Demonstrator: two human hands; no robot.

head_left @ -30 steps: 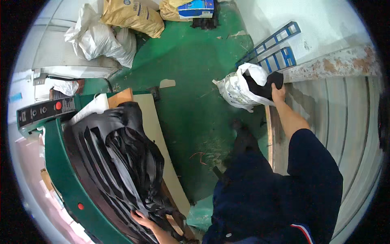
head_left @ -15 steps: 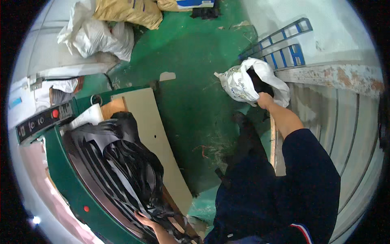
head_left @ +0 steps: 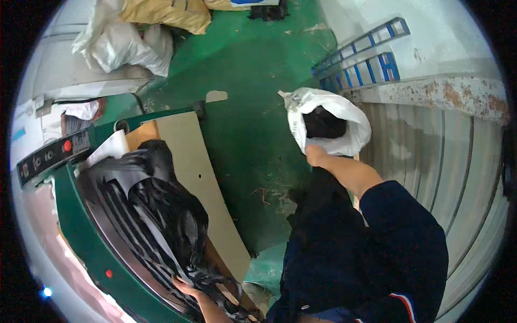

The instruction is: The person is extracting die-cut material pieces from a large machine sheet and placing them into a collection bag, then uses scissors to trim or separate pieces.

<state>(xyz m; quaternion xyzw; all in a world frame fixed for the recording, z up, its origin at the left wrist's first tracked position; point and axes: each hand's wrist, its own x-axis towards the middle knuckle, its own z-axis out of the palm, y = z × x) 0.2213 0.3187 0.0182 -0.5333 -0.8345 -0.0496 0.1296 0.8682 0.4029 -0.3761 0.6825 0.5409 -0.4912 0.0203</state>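
Observation:
My right hand [head_left: 316, 155] is closed on the near rim of a white woven sack [head_left: 358, 126]. The sack's mouth faces up, and dark material [head_left: 325, 123] shows inside. At lower left, my left hand [head_left: 186, 286] rests against a heap of black sheet strips [head_left: 177, 215]. Its fingers look stretched out along the edge of the strips, though some of them are hidden. The heap lies on a green machine [head_left: 81, 237] with a cream board [head_left: 188, 156] along its right side.
A control panel with a red button [head_left: 67, 146] sits at the machine's far left corner. White sacks [head_left: 132, 48] and a tan sack [head_left: 167, 13] stand at the back. Blue ladder-like frames [head_left: 361, 64] lean by the right wall, beyond a corrugated panel [head_left: 425, 161].
My right hand has pulled the white sack left and nearer to me, and its mouth now shows wider. My left hand stays at the black strips.

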